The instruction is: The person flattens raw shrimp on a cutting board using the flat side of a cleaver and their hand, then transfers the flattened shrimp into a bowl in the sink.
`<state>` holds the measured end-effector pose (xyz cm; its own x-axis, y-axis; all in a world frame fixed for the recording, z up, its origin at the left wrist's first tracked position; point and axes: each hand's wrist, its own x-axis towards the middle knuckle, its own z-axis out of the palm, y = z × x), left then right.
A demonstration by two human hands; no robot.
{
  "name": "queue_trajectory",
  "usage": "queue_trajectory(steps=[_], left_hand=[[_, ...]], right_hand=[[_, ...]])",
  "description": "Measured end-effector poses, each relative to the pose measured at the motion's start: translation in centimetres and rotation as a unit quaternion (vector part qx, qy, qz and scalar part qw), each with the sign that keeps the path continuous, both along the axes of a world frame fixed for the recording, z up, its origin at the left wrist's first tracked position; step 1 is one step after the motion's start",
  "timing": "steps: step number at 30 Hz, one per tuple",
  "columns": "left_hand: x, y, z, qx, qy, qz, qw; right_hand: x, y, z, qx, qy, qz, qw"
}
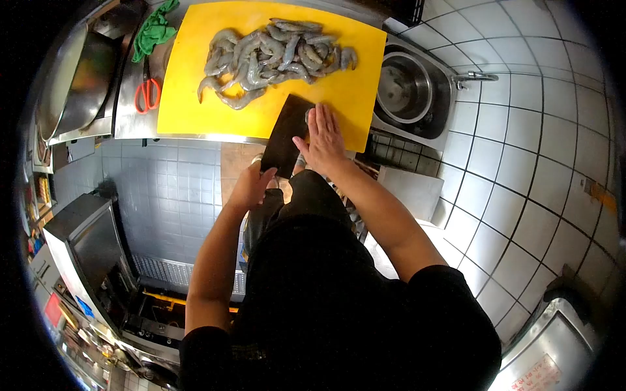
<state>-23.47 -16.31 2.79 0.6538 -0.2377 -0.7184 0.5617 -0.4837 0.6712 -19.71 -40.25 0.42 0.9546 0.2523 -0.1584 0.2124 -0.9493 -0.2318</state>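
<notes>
My left hand (251, 186) is closed around the near end of a dark, broad-bladed cleaver (289, 133). The blade reaches over the front edge of the yellow cutting board (182, 117). My right hand (324, 140) lies flat beside the blade's right side, fingers stretched out and pointing toward the far side of the board, with the thumb at the blade. A small greyish thing shows by its fingertips, mostly hidden; it may be a shrimp. Farther back on the board lies a pile of raw grey shrimp (261, 58).
Red-handled scissors (148, 96) and a green cloth (155, 30) lie left of the board. A large metal pot (81, 81) stands at far left. On the right is a sink (443, 98) with a round metal basin (404, 88) and a tap (479, 76).
</notes>
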Motion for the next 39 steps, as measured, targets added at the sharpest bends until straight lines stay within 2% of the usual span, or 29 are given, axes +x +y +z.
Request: queue_trajectory(steps=[6,9,10,11,13,14,17,19,20,21,22,23,26,28,31,34,37,39], left_hand=[[1.6,-0.2,-1.8,0.017,-0.107,-0.019,0.994],[0.1,1.4,0.1,0.006,-0.052,0.038,0.998],[-0.6,1.9,0.1,0.015,-0.029,0.057,0.998],[-1.0,2.2,0.0,0.024,-0.005,0.075,0.997],[-1.5,2.0,-0.8,0.04,-0.041,0.069,0.996],[-1.7,1.8,-1.2,0.046,-0.059,0.067,0.995],[-1.6,0.6,-0.6,0.052,-0.034,0.069,0.996],[-1.4,0.0,-0.2,0.053,-0.019,0.073,0.996],[-1.4,-0.2,0.1,0.054,-0.012,0.076,0.996],[-1.6,-0.3,0.2,0.056,-0.003,0.08,0.995],[-2.2,0.0,-1.3,0.045,-0.034,0.083,0.995],[-2.6,0.0,-1.8,0.041,-0.044,0.089,0.994],[-2.6,-0.4,-1.8,0.017,-0.062,0.106,0.992],[-2.4,-0.9,-0.5,-0.005,-0.056,0.125,0.991],[-2.6,-0.8,-0.7,-0.013,-0.058,0.132,0.99],[-2.6,-0.7,-0.7,0.013,-0.083,0.108,0.991],[-2.6,-0.8,-0.4,0.019,-0.091,0.101,0.99],[-2.7,-1.0,-0.5,0.003,-0.108,0.108,0.988]], right_hand=[[-0.3,-0.4,-0.1,0.006,-0.026,0.008,1.0],[0.3,-0.6,-0.9,0.009,-0.055,-0.003,0.998],[0.6,-0.5,-0.9,0.0,-0.108,-0.009,0.994],[0.8,-0.8,-0.9,0.005,-0.097,-0.002,0.995],[1.7,-0.9,0.6,0.016,-0.074,0.008,0.997],[2.1,-1.4,-0.5,0.025,-0.125,0.009,0.992],[3.7,-4.3,-1.0,-0.026,-0.1,0.006,0.995],[5.6,-8.7,-1.5,-0.058,-0.131,0.0,0.99],[7.7,-11.3,-1.1,0.054,-0.038,-0.149,0.987],[9.4,-13.7,-0.6,0.165,0.058,-0.291,0.941],[9.6,-16.3,-0.9,-0.015,-0.066,-0.246,0.967],[9.7,-18.0,-1.4,-0.195,-0.187,-0.191,0.944],[13.9,-15.8,2.5,0.035,-0.121,-0.232,0.964],[16.8,-14.2,0.1,0.047,-0.167,-0.145,0.974],[18.8,-10.6,-0.2,0.034,-0.125,-0.057,0.99],[18.1,-10.4,-0.7,0.072,-0.078,-0.1,0.989],[16.1,-11.9,-1.9,0.044,-0.095,-0.043,0.994],[12.4,-10.9,-1.0,0.064,-0.04,-0.017,0.997]])
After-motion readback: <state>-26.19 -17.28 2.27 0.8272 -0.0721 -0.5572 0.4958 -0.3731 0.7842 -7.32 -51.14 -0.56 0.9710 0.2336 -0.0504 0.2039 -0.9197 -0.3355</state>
